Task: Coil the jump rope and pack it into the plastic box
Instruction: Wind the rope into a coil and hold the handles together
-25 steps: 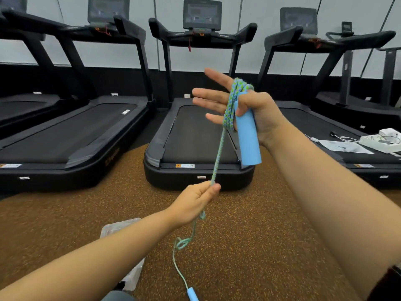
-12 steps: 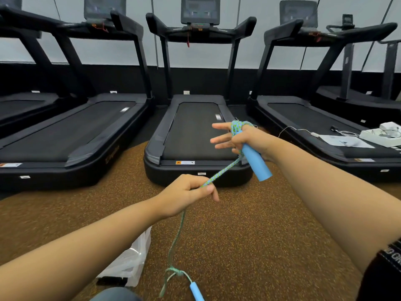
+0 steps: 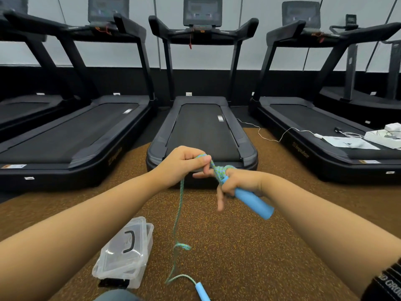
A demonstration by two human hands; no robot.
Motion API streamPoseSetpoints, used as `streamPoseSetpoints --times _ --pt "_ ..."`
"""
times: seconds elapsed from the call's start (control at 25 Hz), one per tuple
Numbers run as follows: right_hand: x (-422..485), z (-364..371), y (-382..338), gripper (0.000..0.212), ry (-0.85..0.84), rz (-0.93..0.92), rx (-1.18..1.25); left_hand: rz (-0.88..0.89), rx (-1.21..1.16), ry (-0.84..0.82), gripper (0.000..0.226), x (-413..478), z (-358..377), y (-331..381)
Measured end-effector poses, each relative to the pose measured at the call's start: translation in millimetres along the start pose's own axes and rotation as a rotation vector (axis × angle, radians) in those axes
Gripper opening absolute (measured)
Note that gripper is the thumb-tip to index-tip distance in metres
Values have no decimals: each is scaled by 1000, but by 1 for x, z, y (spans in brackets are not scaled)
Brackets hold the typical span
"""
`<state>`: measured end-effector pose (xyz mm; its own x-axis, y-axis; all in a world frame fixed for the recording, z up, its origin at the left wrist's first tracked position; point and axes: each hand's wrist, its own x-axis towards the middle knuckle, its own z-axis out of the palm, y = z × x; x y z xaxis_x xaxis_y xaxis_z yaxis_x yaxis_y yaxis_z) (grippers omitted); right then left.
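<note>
Green rope [image 3: 178,213] wraps the right hand [image 3: 240,183], which grips a blue handle [image 3: 253,203]; the left hand [image 3: 184,164] pinches the rope just beside it. A clear box [image 3: 123,253] lies on the floor [image 3: 238,246].

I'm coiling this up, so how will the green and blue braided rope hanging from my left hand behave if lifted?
Probably floppy: the green-and-blue braided rope hangs limp from the left hand and kinks at a snarl lower down. The light blue cylindrical handle at its end would likely swing, and may roll once down.
</note>
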<state>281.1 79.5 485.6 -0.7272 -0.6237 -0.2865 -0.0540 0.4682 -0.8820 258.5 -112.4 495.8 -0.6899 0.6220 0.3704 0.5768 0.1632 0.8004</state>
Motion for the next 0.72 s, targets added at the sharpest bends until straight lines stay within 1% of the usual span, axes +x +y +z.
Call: streamPoseSetpoints --times 0.04,0.12,0.2,0.36,0.52,0.6,0.72 --pt "-1 5 0 59 -39 -18 -12 2 25 15 32 3 -1 -1" --pt "-2 13 3 69 -107 -62 35 -7 64 58 35 6 -2 -3" --pt "-1 16 7 69 -125 -79 64 -29 67 102 37 8 -5 -6" --pt "-6 26 2 46 -164 -146 153 -54 45 161 41 14 -7 -7" --pt "-8 32 -2 24 -134 -229 214 -61 42 193 42 17 -3 -2" --pt "-10 35 -6 20 -154 -270 269 -83 45 214 44 19 -2 -1" --pt "-12 35 -16 21 -153 -343 353 -109 29 279 52 24 -3 -5"
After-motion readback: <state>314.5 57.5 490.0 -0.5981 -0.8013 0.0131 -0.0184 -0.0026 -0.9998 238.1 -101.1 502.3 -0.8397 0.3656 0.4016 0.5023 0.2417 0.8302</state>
